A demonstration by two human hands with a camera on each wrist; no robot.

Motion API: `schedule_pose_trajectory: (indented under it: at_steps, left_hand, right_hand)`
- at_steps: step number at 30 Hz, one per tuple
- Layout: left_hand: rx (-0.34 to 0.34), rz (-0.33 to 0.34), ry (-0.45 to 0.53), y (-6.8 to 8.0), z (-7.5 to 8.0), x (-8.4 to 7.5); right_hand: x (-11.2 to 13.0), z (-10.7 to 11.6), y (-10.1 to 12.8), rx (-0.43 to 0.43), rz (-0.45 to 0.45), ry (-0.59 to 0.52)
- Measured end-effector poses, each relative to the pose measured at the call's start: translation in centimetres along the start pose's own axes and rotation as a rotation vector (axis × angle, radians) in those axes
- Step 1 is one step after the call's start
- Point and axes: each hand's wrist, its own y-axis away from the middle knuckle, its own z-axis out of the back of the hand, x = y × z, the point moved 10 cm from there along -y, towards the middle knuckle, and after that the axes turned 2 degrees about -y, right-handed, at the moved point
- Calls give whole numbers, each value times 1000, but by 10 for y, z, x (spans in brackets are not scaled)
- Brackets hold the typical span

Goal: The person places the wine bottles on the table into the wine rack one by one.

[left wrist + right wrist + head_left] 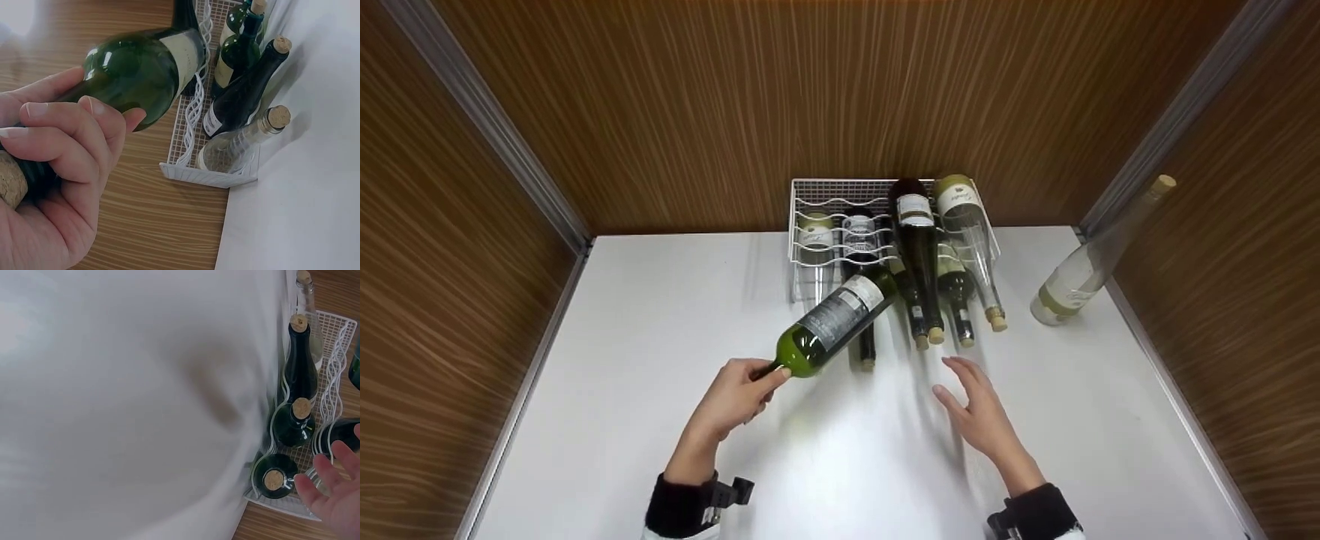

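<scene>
The left hand [733,395] grips the green bottle [835,321] by its neck, up over the desk [622,360] by the rack [840,217], the right hand [976,409] is open, so go slow.

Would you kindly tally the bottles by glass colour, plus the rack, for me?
Dark or green bottles: 5, one gripped by the left hand
Clear bottles: 3
Wire rack: 1
Total: 9, as far as the crowded rack lets me tell.

Bright overhead light, soft shadows, blurred wrist views
</scene>
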Motion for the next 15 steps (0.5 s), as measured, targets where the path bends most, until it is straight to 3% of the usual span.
schedule_pose_trajectory:
  at_steps: [7,15]
  left_hand:
    - [-82,1,47,-8,1,-2]
    - [-135,42,187,-21,-7,-2]
  right_hand:
    - [11,-14,-3,43,36,-4]
    - [25,-29,-6,90,59,-25]
